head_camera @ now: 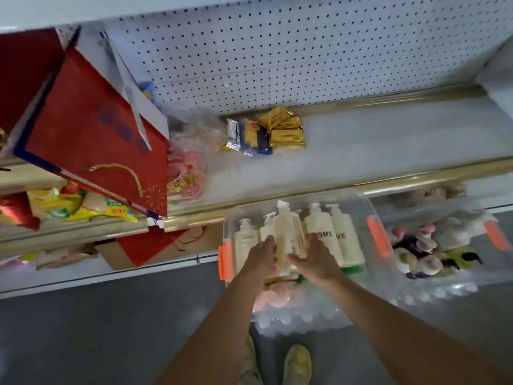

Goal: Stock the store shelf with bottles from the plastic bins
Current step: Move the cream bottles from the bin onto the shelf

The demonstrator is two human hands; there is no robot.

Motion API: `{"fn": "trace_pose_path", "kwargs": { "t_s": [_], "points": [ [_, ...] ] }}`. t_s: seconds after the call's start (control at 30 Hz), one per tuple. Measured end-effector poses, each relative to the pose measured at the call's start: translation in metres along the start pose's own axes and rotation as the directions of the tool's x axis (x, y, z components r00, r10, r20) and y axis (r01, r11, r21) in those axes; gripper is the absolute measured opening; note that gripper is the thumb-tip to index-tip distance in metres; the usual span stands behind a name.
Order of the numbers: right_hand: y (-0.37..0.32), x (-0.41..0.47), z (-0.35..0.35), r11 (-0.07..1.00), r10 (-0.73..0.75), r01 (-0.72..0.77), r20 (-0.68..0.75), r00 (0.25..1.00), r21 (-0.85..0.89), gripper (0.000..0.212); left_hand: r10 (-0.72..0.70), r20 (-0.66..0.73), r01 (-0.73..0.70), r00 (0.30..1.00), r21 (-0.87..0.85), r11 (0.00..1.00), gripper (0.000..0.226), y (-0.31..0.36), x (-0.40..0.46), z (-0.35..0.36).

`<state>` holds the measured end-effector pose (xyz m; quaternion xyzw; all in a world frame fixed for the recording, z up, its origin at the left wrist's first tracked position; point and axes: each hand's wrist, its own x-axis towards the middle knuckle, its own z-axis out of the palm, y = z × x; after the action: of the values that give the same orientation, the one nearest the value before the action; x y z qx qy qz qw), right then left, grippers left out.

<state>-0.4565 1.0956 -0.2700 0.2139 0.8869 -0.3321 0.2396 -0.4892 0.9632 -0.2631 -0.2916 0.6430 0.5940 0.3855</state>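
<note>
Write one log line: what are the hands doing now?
both hands: left hand and right hand hold cream pump bottle | place: clear bin

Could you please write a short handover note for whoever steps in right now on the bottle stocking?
Left hand and right hand: both pressed against the sides of one cream pump bottle, raising it above the others; the grip itself is blurred.
Bottles: the remaining pump bottles stand upright in the clear bin with orange latches, below the shelf edge.
Shelf: holds gold and blue packets on the left part; no bottles on it.
Second bin to the right holds soft toys, no bottles visible.
Done: nothing stocked yet.
Left: place this bottle, then the rest.
</note>
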Motion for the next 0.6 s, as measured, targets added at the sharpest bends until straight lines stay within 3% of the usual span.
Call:
{"fn": "trace_pose_path", "kwargs": {
  "t_s": [0.1, 0.2, 0.33, 0.4, 0.47, 0.6],
  "points": [
    [-0.001, 0.007, 0.017, 1.000, 0.021, -0.021, -0.023, 1.000, -0.012, 0.074, -0.040, 0.026, 0.043, 0.999, -0.142, 0.989, 0.042, -0.004, 0.012, 0.000],
    [0.000, 0.013, 0.030, 0.997, 0.074, -0.075, -0.018, 0.997, -0.033, 0.097, -0.058, 0.041, 0.063, 0.997, -0.121, 0.991, 0.050, -0.007, 0.019, -0.002],
    [0.001, 0.018, 0.035, 0.994, 0.108, -0.108, -0.049, 0.993, 0.014, 0.086, -0.103, 0.053, 0.107, 0.993, -0.070, 0.992, 0.040, -0.006, 0.021, -0.005],
    [0.000, 0.017, 0.027, 0.962, 0.150, -0.149, 0.010, 0.989, 0.228, 0.067, -0.091, 0.033, 0.093, 0.995, -0.086, 0.992, 0.033, -0.005, 0.022, -0.007],
    [0.001, 0.013, 0.016, 0.826, 0.169, -0.222, 0.149, 0.974, 0.518, 0.054, -0.076, 0.047, 0.082, 0.996, -0.143, 0.986, 0.025, -0.003, 0.019, -0.008],
    [0.007, -0.006, -0.002, 0.577, 0.049, -0.312, 0.349, 0.936, 0.754, 0.058, 0.019, 0.070, 0.001, 0.997, -0.270, 0.963, 0.021, 0.008, 0.011, -0.013]
  ]
}}
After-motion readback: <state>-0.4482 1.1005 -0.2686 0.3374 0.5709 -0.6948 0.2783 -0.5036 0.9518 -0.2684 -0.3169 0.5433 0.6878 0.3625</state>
